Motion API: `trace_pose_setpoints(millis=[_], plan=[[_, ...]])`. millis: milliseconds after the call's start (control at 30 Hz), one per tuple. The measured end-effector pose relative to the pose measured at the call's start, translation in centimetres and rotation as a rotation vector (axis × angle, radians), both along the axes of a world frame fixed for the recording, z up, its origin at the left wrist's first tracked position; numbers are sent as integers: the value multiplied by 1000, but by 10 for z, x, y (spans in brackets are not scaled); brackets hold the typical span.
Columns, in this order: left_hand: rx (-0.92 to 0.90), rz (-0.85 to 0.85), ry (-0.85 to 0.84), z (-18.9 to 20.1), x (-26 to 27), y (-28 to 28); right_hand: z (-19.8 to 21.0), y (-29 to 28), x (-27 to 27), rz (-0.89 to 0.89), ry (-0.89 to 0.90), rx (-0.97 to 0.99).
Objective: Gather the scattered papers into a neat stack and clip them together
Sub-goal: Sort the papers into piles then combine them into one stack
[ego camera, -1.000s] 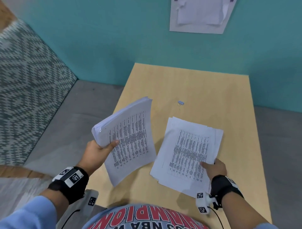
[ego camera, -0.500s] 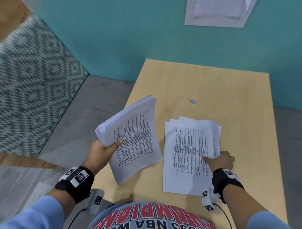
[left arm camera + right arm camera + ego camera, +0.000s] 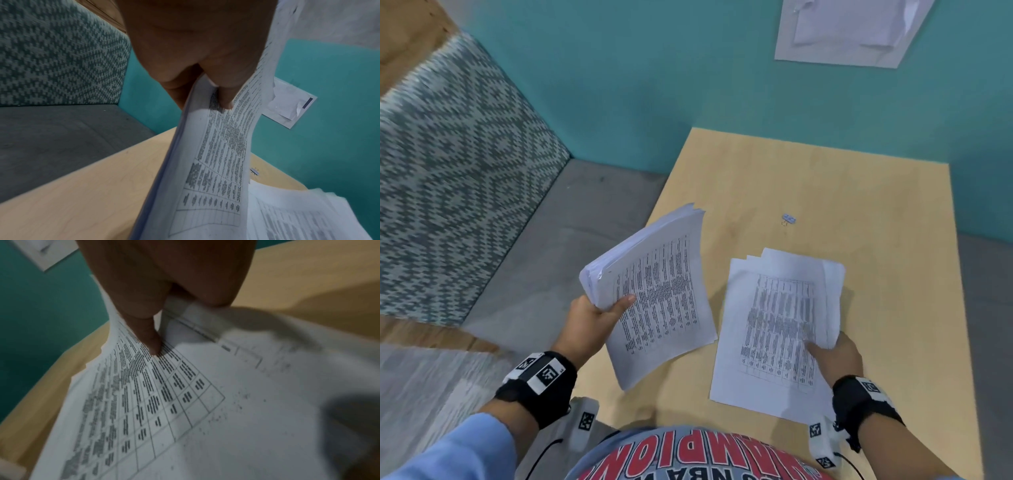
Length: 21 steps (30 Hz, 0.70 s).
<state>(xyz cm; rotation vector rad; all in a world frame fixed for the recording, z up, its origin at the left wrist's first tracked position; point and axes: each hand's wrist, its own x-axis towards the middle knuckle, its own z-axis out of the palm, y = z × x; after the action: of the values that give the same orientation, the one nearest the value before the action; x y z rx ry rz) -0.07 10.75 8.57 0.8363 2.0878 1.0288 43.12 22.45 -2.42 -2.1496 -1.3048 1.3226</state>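
Note:
My left hand (image 3: 599, 313) grips a thick stack of printed papers (image 3: 654, 291) by its left edge, thumb on top, and holds it tilted above the table's left side. The left wrist view shows that stack (image 3: 205, 170) edge-on under the thumb. A second, loosely fanned pile of papers (image 3: 774, 325) lies on the wooden table (image 3: 859, 212). My right hand (image 3: 832, 353) pinches its right edge, thumb on the printed top sheet (image 3: 164, 394) and fingers under the lifted edge. A small binder clip (image 3: 788, 218) lies on the table beyond both piles.
The table stands against a teal wall (image 3: 654, 85), where a sheet of paper (image 3: 852, 31) is pinned. A patterned cushion (image 3: 448, 171) and a grey seat (image 3: 551, 246) lie to the left of the table. Bare tabletop shows around the clip.
My right hand has turned the table pile from slanted to nearly straight and lifted its right edge. The left hand still holds its stack in about the same place.

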Motion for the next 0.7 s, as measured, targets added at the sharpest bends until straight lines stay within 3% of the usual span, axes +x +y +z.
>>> trace_pose_setpoints(millis=[133, 367, 500, 700], plan=[[-35, 25, 10, 1, 2, 6, -7, -24, 56, -45, 123, -83], [-107, -9, 44, 0, 13, 21, 22, -56, 137, -276, 284, -75], [-80, -132, 23, 18, 41, 40, 59, -51, 144, -302, 416, -12], [17, -409, -139, 60, 96, 61, 126, -25, 105, -144, 646, 113]])
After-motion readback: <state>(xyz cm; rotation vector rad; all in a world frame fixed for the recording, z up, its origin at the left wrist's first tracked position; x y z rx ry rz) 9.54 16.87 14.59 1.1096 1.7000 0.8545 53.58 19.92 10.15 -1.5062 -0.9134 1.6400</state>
